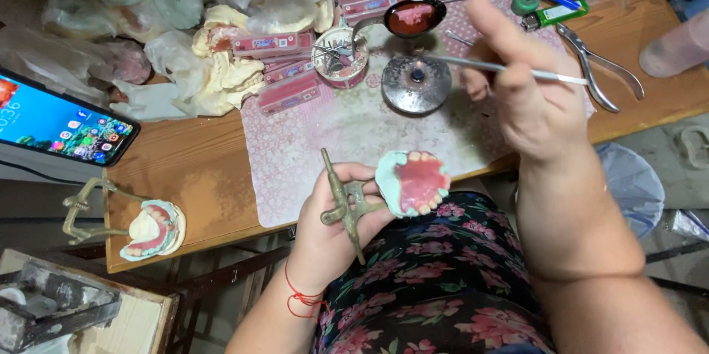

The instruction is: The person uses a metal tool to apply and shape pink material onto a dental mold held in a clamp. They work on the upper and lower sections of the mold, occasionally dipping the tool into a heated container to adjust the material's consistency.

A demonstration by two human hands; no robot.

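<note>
Left hand [332, 214] gripped a brass articulator [347, 203] bearing a pink denture model [413, 183]; at one o'clock, right hand [535, 95] pinched a metal instrument [509, 68] over the burner [416, 82], apparently heating; steady waxing seemed next.

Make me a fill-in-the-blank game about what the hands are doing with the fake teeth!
1. The left hand holds a brass frame carrying a model with pink gums and ____.
2. The right hand holds a thin metal tool whose tip is over the small round ____ on the table.
3. A second teeth model sits near the table's front edge, on the ____ side of the picture.
4. The spoon holds something ____ in colour.

Missing words: teeth; burner; left; red
</note>
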